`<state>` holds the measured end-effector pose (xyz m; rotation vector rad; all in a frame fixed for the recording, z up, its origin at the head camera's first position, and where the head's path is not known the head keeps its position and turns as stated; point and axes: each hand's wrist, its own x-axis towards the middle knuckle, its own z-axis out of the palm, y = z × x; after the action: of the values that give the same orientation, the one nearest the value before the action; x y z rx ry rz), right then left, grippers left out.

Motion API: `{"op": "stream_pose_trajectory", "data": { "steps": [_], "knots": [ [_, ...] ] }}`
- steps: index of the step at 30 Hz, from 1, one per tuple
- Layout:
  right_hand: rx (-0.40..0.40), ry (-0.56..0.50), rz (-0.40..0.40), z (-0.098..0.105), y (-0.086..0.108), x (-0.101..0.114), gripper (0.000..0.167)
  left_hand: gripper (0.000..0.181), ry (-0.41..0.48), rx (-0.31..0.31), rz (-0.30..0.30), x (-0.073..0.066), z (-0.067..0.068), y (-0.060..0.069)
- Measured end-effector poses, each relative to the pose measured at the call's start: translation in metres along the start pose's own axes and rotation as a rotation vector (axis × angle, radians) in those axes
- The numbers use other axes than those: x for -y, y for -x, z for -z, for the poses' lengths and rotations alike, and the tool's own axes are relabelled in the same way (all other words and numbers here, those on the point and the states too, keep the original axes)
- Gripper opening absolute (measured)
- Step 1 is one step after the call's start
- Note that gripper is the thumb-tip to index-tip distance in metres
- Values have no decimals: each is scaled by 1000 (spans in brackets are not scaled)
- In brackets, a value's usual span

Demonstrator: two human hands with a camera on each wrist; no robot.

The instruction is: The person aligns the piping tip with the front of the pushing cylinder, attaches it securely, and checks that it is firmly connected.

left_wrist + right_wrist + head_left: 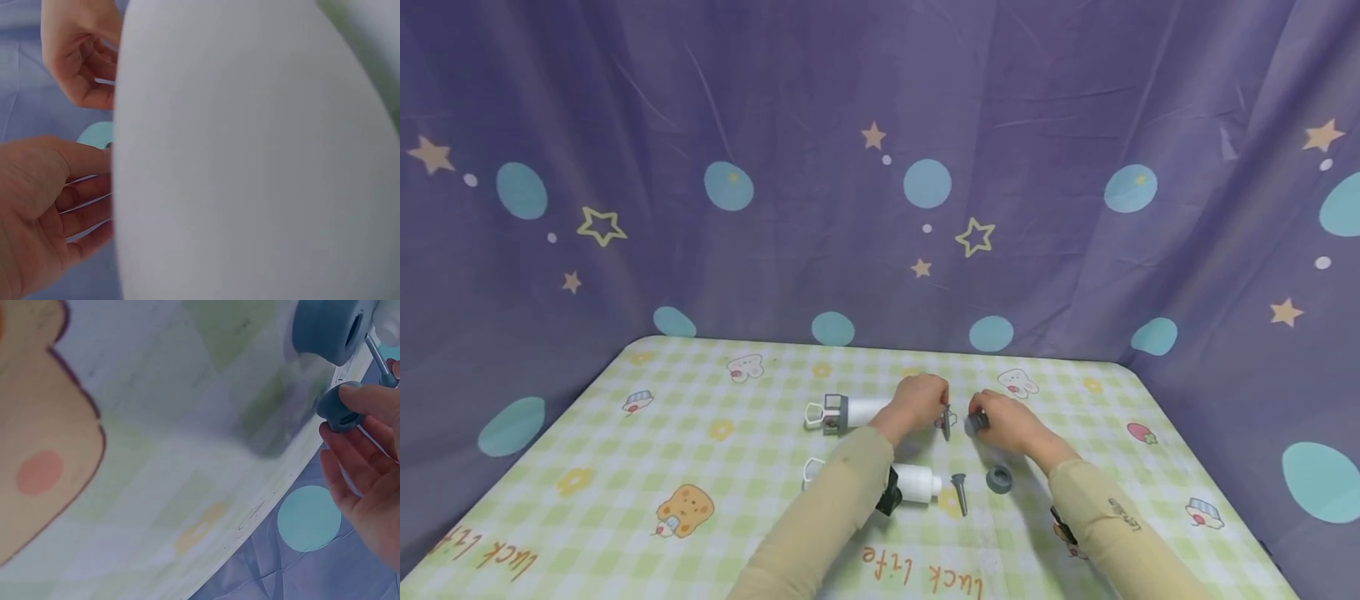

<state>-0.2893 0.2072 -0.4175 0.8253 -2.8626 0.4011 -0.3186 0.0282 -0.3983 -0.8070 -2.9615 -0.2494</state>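
Note:
In the head view my left hand (919, 400) has its fingertips at the top of a slim grey pin (947, 425) and seems to pinch it. The left wrist view shows this hand (44, 200) at the side, its fingertips hidden behind a large white surface. My right hand (1011, 423) pinches a grey ring-shaped cap (977, 422) between thumb and fingers; the right wrist view shows the cap (340, 409) clearly. Another grey cap (999, 479) lies nearer me on the table. Beside it is a second grey pin (960, 495) with a flared head.
Two white bottles lie on their sides: one (867, 412) with a grey collar (835, 414) and white loop handle at the far side, another (917, 483) partly under my left forearm. A checked cloth (722, 467) covers the table; a purple curtain (790, 100) hangs behind.

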Motion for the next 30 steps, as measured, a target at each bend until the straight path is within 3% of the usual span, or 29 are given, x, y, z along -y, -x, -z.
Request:
{"op": "stream_pose_trajectory", "data": {
  "steps": [10, 24, 30],
  "knots": [
    [-43, -81, -3, -1, -4, 3, 34, 5, 45, -23, 11, 8, 8, 7],
    [-77, -304, -95, -1, -12, 9, 35, 10, 183, -182, 86, 12, 18, 21],
    [-75, -310, -115, -1, -14, 14, 36, 10, 183, -248, 55, 16, 18, 29]
  ]
}}
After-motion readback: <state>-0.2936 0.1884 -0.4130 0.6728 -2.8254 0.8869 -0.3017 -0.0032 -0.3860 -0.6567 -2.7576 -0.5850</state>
